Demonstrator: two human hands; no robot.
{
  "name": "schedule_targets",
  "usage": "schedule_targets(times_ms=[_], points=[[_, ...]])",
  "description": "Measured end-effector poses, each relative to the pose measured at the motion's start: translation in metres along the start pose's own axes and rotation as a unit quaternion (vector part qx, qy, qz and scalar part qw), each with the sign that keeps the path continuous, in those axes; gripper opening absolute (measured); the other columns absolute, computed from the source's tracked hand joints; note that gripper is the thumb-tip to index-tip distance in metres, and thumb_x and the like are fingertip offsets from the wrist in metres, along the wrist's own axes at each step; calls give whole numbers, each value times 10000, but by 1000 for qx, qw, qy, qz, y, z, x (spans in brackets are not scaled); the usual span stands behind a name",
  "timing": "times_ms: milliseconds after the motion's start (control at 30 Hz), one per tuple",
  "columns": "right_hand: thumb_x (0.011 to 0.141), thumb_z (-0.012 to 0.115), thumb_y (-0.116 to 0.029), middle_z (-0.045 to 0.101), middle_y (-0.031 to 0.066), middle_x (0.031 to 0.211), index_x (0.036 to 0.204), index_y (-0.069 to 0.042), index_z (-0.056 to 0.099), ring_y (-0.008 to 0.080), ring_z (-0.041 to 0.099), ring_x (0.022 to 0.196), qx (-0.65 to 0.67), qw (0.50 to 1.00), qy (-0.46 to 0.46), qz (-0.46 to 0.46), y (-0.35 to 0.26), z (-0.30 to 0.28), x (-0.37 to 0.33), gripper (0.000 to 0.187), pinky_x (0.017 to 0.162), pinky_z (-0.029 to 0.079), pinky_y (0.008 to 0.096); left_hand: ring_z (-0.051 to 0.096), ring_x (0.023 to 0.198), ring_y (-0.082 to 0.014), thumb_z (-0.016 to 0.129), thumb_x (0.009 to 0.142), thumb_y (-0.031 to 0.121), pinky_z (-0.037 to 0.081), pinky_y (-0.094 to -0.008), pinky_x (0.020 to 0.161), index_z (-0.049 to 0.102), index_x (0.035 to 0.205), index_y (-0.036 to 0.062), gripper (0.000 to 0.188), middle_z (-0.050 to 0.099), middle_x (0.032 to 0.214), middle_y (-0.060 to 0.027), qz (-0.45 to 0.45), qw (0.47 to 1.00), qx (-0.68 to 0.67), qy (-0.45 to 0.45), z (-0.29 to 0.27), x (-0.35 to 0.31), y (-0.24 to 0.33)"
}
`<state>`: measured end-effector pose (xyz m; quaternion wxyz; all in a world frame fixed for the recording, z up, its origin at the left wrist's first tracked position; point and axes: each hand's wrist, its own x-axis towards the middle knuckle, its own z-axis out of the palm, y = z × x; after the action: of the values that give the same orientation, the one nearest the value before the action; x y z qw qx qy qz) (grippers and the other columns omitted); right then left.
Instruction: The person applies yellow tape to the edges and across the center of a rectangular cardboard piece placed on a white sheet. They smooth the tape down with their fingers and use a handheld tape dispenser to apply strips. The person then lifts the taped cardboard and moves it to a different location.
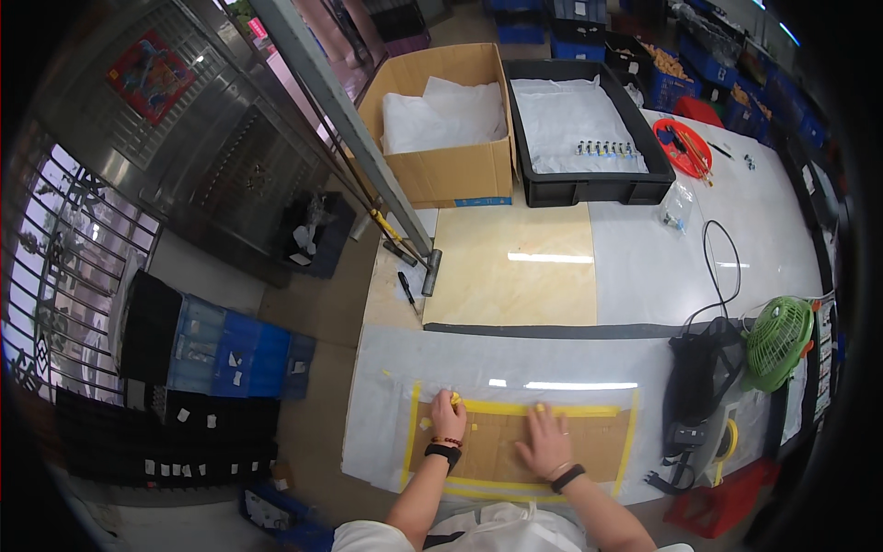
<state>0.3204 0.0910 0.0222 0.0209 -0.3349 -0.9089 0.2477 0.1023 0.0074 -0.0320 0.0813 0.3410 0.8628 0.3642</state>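
A brown cardboard sheet (501, 453) lies on the table in front of me, framed by yellow tape (632, 432). At its far left corner, my left hand (448, 419) is closed on a small yellow piece (455, 398), too small to name exactly. My right hand (549, 442) rests on the sheet to the right of its middle, fingers spread and holding nothing. One of its fingertips, which looks yellow, reaches the tape strip along the far edge.
Beyond the sheet stand a cardboard box (451, 175) and a black tray (589, 190) with a row of small parts. A grey post (345, 120) rises at the left. To the right are a black bag (704, 363), a green fan (780, 342) and a red basket (682, 147).
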Motion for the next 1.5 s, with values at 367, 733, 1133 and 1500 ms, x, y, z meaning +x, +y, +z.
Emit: schedule_targets(times_ms=[367,733,1133,1500], points=[[801,477,-551,307,177,1436,1363,-6,345,320,222,1362,-8,999,-7,-48,-59,55,32,794,1063,98,602,517,862,-405,579,757,72,426,-479,742,471,910,29,192,547,861,-205,-13,999,14,28,4,-2,-7],[651,585,-364,349,157,1399,1354,-17,355,299,244,1349,-36,990,-66,-118,-97,57,58,817,1079,103,592,553,823,-411,608,757,102,456,-467,704,483,929,29,225,580,844,-207,-39,999,-21,21,3,-1,-20],[600,652,-309,397,141,1337,1306,-54,400,298,330,1289,-28,990,-82,-115,-106,57,71,792,1030,109,679,604,694,-332,670,737,120,489,-407,624,515,953,44,276,600,743,-144,-59,998,-38,7,-15,11,-28],[610,672,-263,398,134,1348,1344,-43,308,282,317,1312,-5,992,-97,-86,-114,51,73,848,1064,123,624,548,767,-322,645,744,121,451,-416,708,563,875,31,179,615,708,-117,-10,1000,-7,-5,-40,16,-19]])
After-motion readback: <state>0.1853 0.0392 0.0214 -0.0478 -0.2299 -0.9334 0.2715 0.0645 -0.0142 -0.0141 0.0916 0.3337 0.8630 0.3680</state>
